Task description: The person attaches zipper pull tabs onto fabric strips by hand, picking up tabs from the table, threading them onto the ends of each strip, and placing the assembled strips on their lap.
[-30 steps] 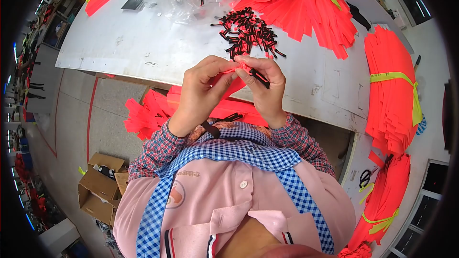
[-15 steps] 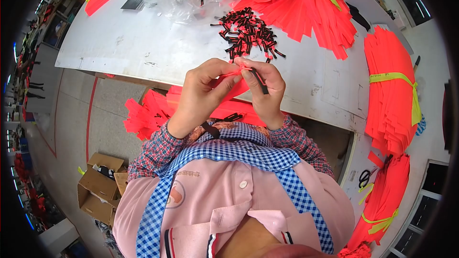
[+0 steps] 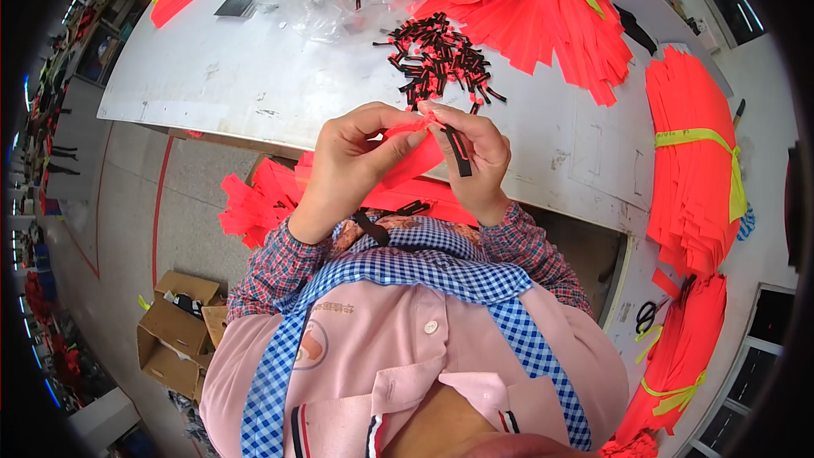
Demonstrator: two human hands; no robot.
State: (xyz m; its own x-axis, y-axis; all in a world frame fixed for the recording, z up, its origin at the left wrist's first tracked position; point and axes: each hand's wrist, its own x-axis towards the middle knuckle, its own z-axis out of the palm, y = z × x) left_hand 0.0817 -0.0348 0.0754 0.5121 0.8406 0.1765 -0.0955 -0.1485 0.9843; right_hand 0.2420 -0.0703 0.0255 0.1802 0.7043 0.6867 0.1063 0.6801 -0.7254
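My left hand [image 3: 343,165] pinches a bright red fabric strip [image 3: 415,161] between thumb and fingers, above the table's front edge. Close against it, my right hand [image 3: 482,157] is closed on a small black fabric tab [image 3: 459,151] with a red line down its middle. The tab hangs down from my right thumb and fingers, at the end of the red strip. Fingertips hide where the two meet, so I cannot tell whether they are joined. More red strips [image 3: 263,199] lie across my lap, below my hands.
On the white table [image 3: 220,76] is a heap of black-and-red tabs [image 3: 437,59], beside a clear plastic bag [image 3: 318,0]. Red strip bundles [image 3: 543,13] with yellow ties lie at the back and right [image 3: 691,178]. Black scissors [image 3: 646,315] and a cardboard box [image 3: 178,322] are lower down.
My hands have moved slightly apart. The right hand has turned a little, so the black tab hangs more upright and shows more of its red line.
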